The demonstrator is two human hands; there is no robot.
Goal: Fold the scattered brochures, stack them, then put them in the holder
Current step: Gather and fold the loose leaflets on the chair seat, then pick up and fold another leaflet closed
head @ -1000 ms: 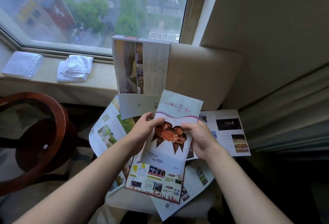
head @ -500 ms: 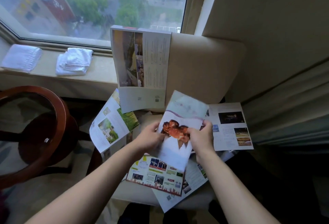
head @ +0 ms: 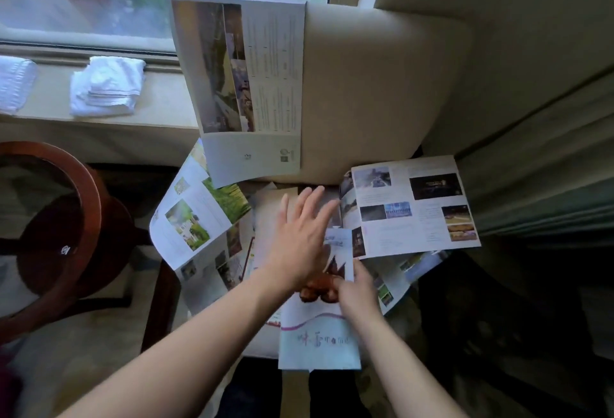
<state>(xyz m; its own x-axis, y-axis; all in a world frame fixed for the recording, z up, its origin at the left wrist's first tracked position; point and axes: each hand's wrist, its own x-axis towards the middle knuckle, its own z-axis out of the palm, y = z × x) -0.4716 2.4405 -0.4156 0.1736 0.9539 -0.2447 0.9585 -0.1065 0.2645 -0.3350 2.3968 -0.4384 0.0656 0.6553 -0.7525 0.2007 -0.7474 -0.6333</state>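
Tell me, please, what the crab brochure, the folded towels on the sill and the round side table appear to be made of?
Crab brochure: thin coated paper, probably; it bends under the right hand and carries sharp colour print. Folded towels: white terry-like cloth, with soft stacked layers. Round side table: dark reddish wood with a glossy varnish; the top looks like glass.

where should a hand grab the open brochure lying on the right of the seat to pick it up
Take the open brochure by its far right edge, coming in from the right. That side lies flat and uncovered, while its lower left corner sits against the crab brochure that the right hand pinches. The left hand hovers open just beside its left edge, so that side looks crowded.
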